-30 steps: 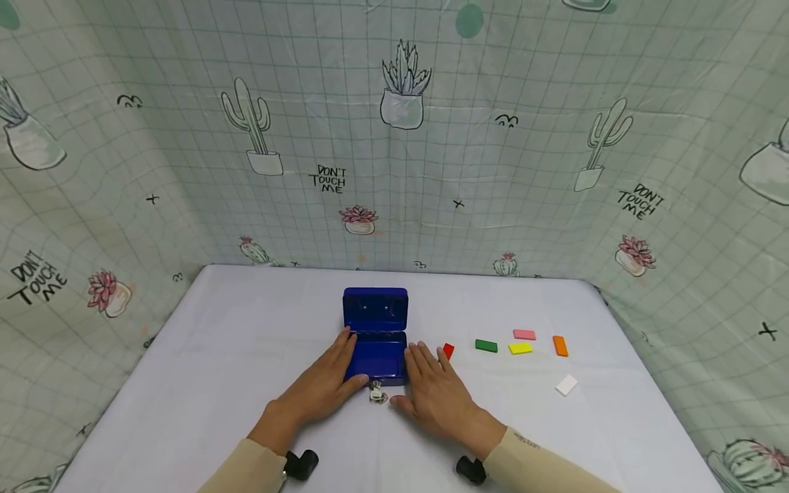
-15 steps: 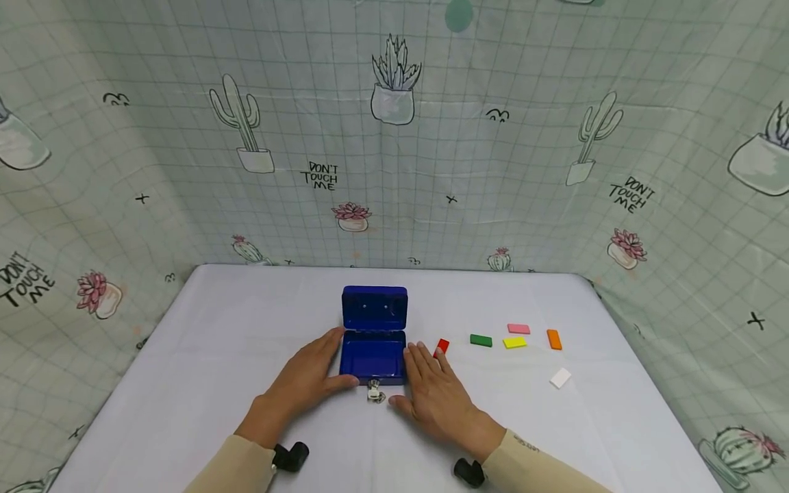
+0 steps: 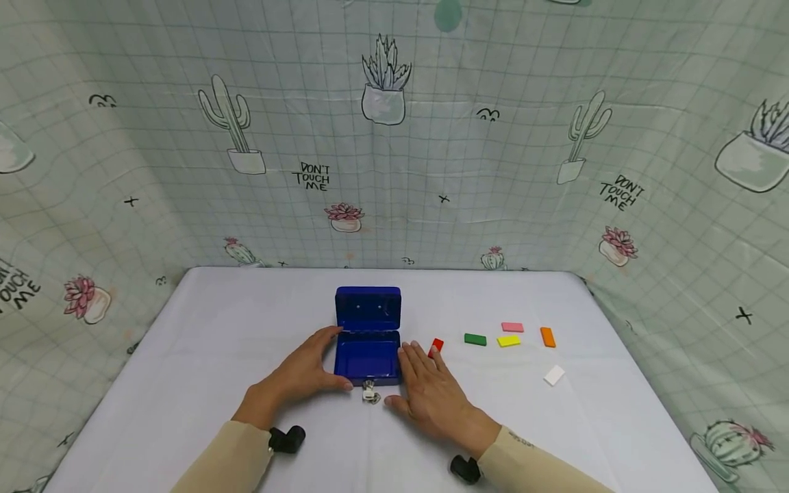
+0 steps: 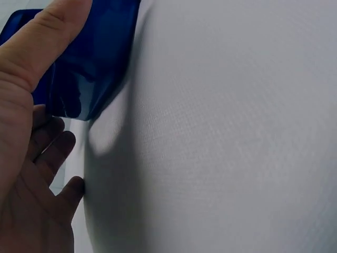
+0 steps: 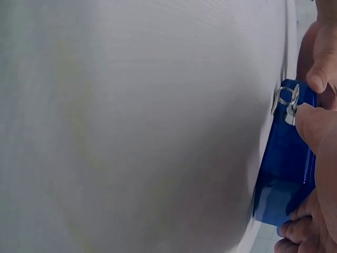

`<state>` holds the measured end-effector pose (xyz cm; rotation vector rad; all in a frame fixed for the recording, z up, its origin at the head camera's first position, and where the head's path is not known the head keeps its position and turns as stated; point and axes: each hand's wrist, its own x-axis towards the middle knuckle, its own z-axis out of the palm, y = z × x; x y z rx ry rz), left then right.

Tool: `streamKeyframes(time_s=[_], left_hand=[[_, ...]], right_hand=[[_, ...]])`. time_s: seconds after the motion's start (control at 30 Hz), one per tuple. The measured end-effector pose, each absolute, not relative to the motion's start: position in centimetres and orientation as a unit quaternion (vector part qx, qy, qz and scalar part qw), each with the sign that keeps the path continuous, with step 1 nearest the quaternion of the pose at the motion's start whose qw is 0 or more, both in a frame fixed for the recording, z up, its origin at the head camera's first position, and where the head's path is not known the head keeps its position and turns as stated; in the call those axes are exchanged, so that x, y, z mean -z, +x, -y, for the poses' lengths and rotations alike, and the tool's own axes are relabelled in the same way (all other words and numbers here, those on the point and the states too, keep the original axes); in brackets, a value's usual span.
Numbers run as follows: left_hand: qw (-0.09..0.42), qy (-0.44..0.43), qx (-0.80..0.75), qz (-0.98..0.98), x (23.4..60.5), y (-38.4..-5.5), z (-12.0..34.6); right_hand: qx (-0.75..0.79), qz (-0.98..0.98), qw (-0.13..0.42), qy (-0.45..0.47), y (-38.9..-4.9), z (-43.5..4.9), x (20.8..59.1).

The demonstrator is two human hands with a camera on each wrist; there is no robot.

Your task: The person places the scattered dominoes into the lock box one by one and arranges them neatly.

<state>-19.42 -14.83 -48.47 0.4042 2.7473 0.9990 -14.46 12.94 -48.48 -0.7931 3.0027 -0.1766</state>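
Observation:
A blue metal cash box stands on the table with its lid raised and its tray bare. Keys on a ring hang at the lock on its front. My left hand spans the left side, the thumb near the front corner and the fingertips toward the back corner, with a gap at the palm. In the left wrist view the thumb overlaps the box. Along the right wall lies my right hand, fingers extended and side by side, thumb pointing toward the keys.
A red block lies just beyond my right fingers. Farther right are green, pink, yellow, orange and white blocks. A patterned curtain rises behind the white table.
My left hand has drawn back leftward from the box, its palm and fingers bowing away from the side. The right hand stays along the right wall. The head view has shifted slightly.

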Motion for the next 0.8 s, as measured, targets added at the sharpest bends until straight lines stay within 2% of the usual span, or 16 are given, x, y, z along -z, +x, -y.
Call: streamKeyframes(time_s=[0.33, 0.8], left_hand=[[0.124, 0.137, -0.372, -0.91, 48.67, -19.65, 14.73], [0.127, 0.112, -0.38, -0.909, 49.3, -19.6, 14.65]], right_hand=[[0.058, -0.966, 0.015, -0.252, -14.62, -12.8, 48.74], [0.067, -0.961, 0.01, -0.266, -14.62, -13.32, 48.85]])
